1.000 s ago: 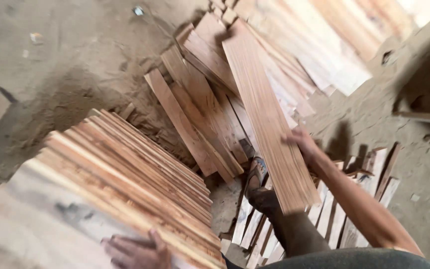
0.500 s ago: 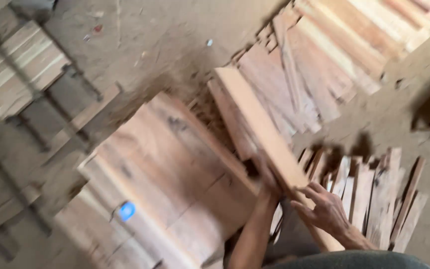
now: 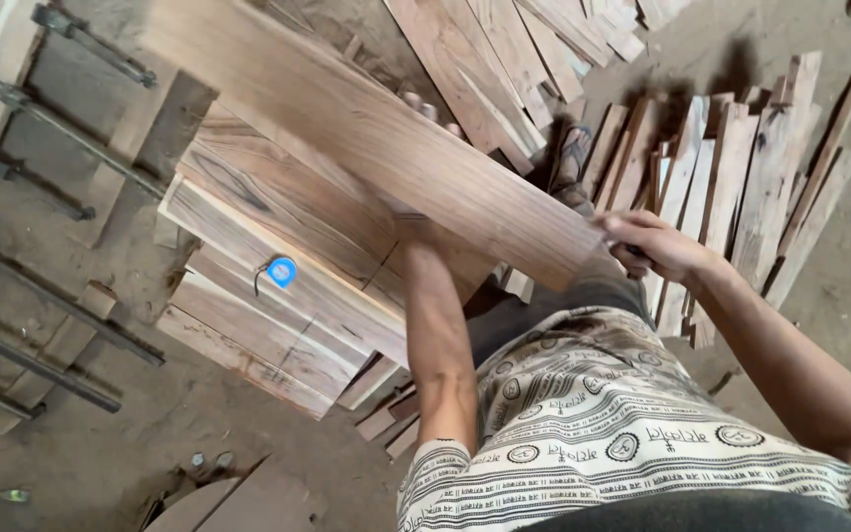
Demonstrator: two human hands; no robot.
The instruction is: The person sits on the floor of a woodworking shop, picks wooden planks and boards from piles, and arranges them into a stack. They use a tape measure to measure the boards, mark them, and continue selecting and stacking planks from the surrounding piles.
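**Head view: a long plank carried over the stack**

Head view, the only one: you hold a long wooden plank (image 3: 366, 128) across the frame, tilted, its far end up at the left. Your right hand (image 3: 654, 246) pinches the near end, fingers curled tight around the edge. Your left hand (image 3: 427, 106) is mostly hidden behind the plank; only fingertips (image 3: 411, 99) show over its far edge, so it seems to be gripping from beneath, though you cannot tell how firmly.

Below lies a stack of boards (image 3: 278, 276) with a small blue tape measure (image 3: 282, 271) resting on top. Thin offcuts (image 3: 731, 167) lean together at the right, beside your sandalled foot (image 3: 571, 148).

Risks, as a judgement: the plank is long and gripped near one end, so it could swing or slip. Lowered carelessly, it may land on the tape measure or knock the offcuts.
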